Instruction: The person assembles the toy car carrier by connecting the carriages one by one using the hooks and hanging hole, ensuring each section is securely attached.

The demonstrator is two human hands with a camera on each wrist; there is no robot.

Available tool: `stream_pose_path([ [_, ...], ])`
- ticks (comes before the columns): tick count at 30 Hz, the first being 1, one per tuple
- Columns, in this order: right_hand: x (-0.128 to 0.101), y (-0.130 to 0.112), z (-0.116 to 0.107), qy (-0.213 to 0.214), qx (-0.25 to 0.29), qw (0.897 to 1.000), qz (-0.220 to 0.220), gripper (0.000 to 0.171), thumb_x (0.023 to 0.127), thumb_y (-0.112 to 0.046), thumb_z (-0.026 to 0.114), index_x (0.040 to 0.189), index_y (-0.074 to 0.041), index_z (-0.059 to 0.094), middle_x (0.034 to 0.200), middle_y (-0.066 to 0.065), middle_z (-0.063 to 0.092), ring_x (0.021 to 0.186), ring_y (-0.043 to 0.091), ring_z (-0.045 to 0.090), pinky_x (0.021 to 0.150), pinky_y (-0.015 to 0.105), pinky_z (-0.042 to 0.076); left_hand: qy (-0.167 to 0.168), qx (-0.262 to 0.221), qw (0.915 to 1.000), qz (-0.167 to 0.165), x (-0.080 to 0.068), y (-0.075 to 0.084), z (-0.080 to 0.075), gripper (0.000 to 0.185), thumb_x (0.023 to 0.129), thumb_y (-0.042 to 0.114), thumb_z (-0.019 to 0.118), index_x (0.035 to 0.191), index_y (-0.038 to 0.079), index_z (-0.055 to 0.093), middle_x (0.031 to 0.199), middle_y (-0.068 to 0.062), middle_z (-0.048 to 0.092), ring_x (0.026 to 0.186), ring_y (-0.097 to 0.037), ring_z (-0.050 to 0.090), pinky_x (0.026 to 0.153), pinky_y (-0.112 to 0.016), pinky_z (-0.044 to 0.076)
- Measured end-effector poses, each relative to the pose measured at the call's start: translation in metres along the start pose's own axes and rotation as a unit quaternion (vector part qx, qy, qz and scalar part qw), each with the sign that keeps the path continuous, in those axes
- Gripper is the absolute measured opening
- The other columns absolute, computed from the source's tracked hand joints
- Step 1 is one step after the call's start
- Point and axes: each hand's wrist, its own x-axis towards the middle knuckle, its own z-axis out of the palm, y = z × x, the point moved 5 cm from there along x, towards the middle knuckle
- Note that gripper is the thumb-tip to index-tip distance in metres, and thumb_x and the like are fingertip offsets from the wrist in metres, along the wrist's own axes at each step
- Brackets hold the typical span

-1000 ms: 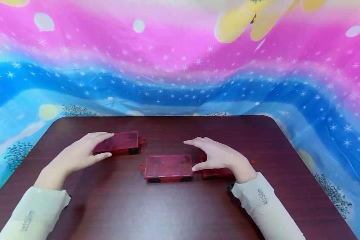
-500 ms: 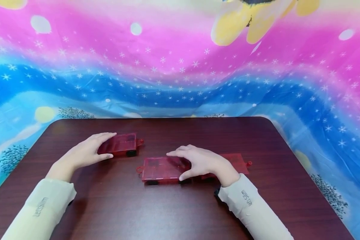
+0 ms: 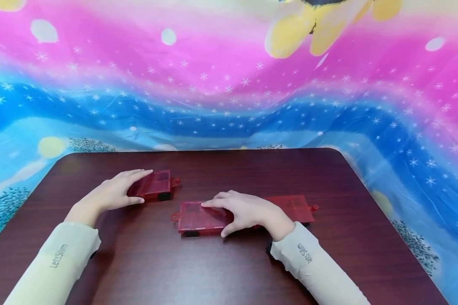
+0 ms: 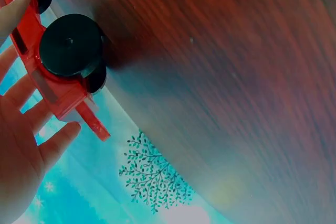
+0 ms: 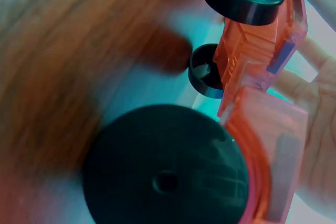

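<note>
Left hand (image 3: 112, 195) gripping one translucent red wheeled cart (image 3: 154, 185); right hand (image 3: 248, 212) around another (image 3: 198, 217)

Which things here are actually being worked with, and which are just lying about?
In use: left hand holding the far red wheeled cart; right hand gripping the middle cart; third cart joined behind it.

Lying about: dark table, colourful starry cloth.
</note>
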Motion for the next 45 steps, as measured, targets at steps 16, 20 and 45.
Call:
stream_pose_path([
  [16, 0.001, -0.003, 0.002, 0.007, -0.020, 1.000, -0.004, 0.077, 0.089, -0.030, 0.083, 0.157, -0.024, 0.047, 0.146, 0.002, 0.052, 0.129, 0.020, 0.053, 0.107, 0.044, 0.046, -0.004, 0.010, 0.9998, 0.019, -0.002, 0.003, 0.002, 0.080, 0.086, 0.025, 0.086, 0.155, 0.015, 0.048, 0.147, -0.029, 0.045, 0.132, -0.054, 0.040, 0.092, -0.076, 0.045],
  [20, 0.000, -0.003, 0.003, 0.011, -0.019, 1.000, -0.011, 0.075, 0.089, -0.028, 0.083, 0.155, -0.022, 0.048, 0.145, 0.003, 0.053, 0.130, 0.020, 0.051, 0.109, 0.047, 0.044, -0.001, 0.008, 0.9997, 0.021, -0.006, 0.006, 0.000, 0.080, 0.085, 0.024, 0.086, 0.155, 0.016, 0.048, 0.147, -0.029, 0.046, 0.132, -0.053, 0.040, 0.092, -0.076, 0.045],
  [45, -0.006, 0.005, 0.003, 0.021, 0.010, 1.000, -0.011, 0.074, 0.092, -0.029, 0.082, 0.156, -0.025, 0.046, 0.148, -0.001, 0.050, 0.133, 0.016, 0.049, 0.107, 0.045, 0.046, 0.014, 0.036, 0.9986, 0.036, -0.043, 0.021, -0.008, 0.081, 0.079, 0.026, 0.091, 0.150, 0.018, 0.055, 0.143, -0.025, 0.052, 0.128, -0.049, 0.046, 0.085, -0.072, 0.051],
])
